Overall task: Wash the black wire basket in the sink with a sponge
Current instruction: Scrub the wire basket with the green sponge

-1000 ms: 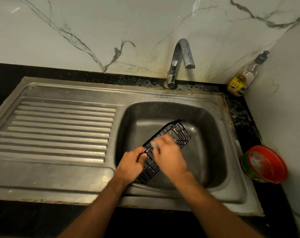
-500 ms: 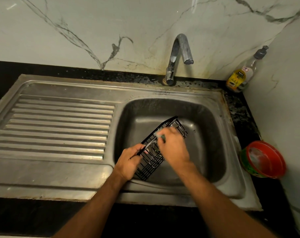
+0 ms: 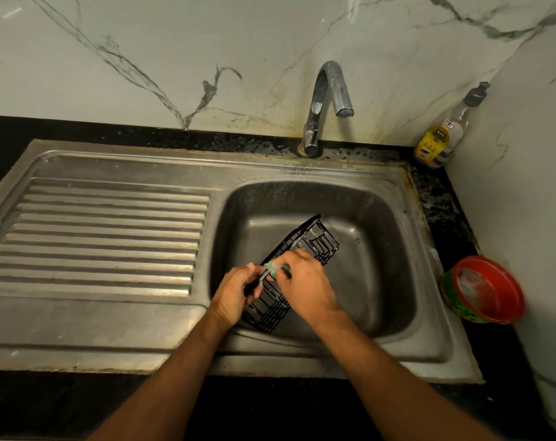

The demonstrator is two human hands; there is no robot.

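The black wire basket [image 3: 314,238] lies tilted inside the steel sink basin [image 3: 381,249], its long side running from the near left up to the far right. My left hand [image 3: 238,294] grips the basket's near rim. My right hand [image 3: 305,284] holds a soapy green sponge [image 3: 275,268] and presses it on the basket's top rim, right beside my left hand's fingers. Most of the sponge is hidden under my fingers.
A steel tap [image 3: 326,103] stands behind the basin; no water runs. The ribbed drainboard [image 3: 105,237] lies to the left. A pump bottle [image 3: 442,132] stands in the back right corner. A red and green tub [image 3: 483,289] with white soap sits on the right counter.
My right hand slid the sponge down along the basket's rim towards my left hand. The basket stays tilted in my left hand's grip.
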